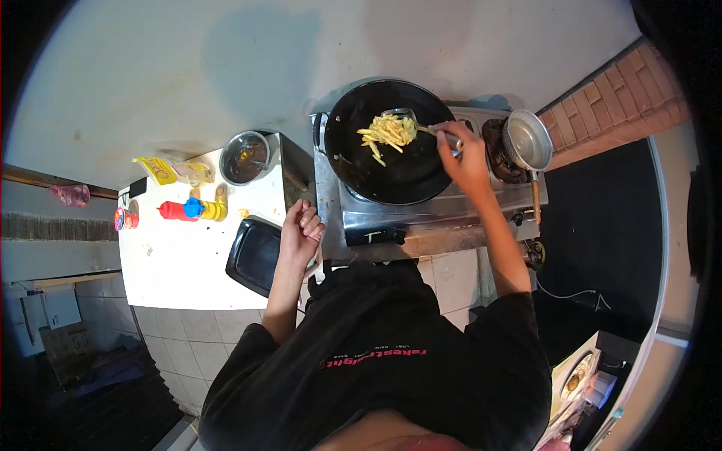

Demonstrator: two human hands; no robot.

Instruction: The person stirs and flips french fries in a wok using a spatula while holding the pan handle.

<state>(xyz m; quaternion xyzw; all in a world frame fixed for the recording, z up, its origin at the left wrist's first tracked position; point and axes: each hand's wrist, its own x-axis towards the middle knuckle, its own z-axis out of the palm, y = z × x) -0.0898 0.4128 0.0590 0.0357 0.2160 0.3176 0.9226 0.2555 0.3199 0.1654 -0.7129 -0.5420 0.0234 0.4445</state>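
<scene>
One heap of pale yellow strips (387,133), thin, blunt-ended and moist-looking, is gathered within a wide, round black pan (361,174), toward the middle; a few strips are strayed below the main clump. The pan's dark inner surface is smeared with a dull sheen and dotted with small crumbs. Against the heap the head of a slim utensil (426,130) is set; whether the strips are lifted by it or only touched cannot be told. Its handle is held in the narrowed grip of the right hand (465,156), over the pan's rim.

The left hand (302,228) is held near the edge of a smooth white desk (180,282), its grip narrow, with the fingers curled in toward the palm. Just beside it a glossy black plate (254,257), square with rounded corners, is laid.

The pan is carried by a stove (359,218) of shiny, stained metal, where a dented-looking grey saucepan (529,141) with a brown handle is also set. On the desk a round metal bowl (245,159), a red bottle (171,210) and a blue-capped yellow bottle (216,210) are placed.
</scene>
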